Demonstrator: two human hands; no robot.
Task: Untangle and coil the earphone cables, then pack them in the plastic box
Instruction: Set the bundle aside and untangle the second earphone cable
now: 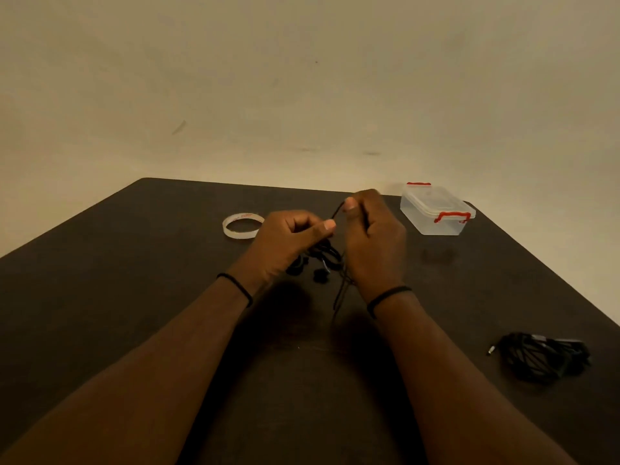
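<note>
a: we see both hands raised over the dark table [141, 263], working one black earphone cable [323, 255]. the left hand [288, 241] has its fingers curled, thumb pressed to the forefinger, pinching the cable. the right hand [372, 239] is curled too, thumb up, gripping a strand that pokes out above it.

b: and the rest of that cable?

a: it hangs in a tangle between and below the two hands. we can make out what look like earbuds low in the bunch, but black on a dark top in dim light – we cannot say how the loops cross, or whether the lowest strand touches the table.

b: the box?

a: the clear plastic box [436, 213] with red clips sits at the far right of the table, lid on, well apart from the hands. whether anything lies inside, we cannot tell.

b: anything else?

a: a second bundle of black cable [543, 359] lies near the right edge, a plug sticking out on its left; its coils blur together. a roll of clear tape [242, 225] lies flat just left of the left hand – its red print is too small to read. each wrist wears a thin black band [236, 286]. both forearms are cut off by the bottom of the view.
</note>
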